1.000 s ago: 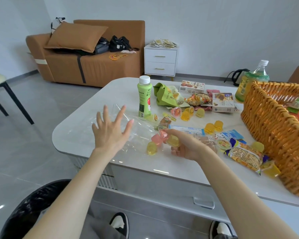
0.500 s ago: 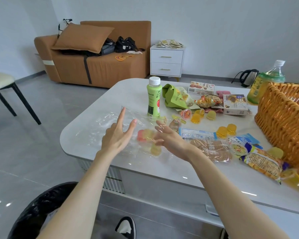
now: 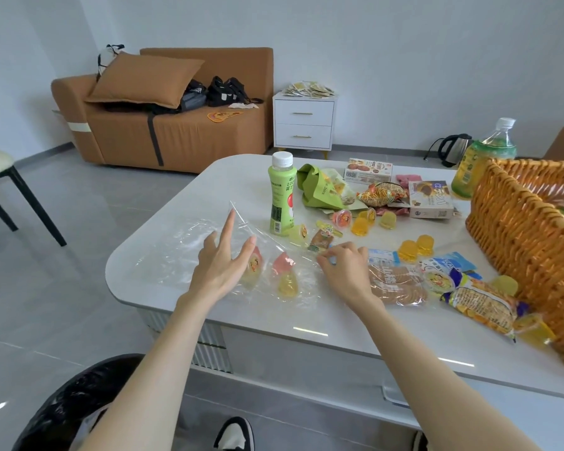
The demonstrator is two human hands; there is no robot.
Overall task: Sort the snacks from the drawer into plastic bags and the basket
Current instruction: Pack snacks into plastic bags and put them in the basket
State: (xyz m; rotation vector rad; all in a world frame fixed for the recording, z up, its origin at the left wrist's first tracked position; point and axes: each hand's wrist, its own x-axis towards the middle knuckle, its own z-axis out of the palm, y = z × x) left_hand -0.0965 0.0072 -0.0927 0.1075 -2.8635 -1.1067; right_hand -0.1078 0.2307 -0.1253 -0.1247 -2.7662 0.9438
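The clear plastic bag (image 3: pixel 176 252) is apparently propped open by spread fingers of the left hand (image 3: pixel 219 268) — jelly cups (image 3: pixel 287 284) lie bagged just beyond them; the right hand (image 3: pixel 345 271) is curled alongside, its pinch untellable

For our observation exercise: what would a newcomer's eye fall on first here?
The orange wicker basket at the table's right end stands out. Yellow jelly cups and snack packets litter the table; near its front, the left hand and right hand meet at a clear plastic bag.
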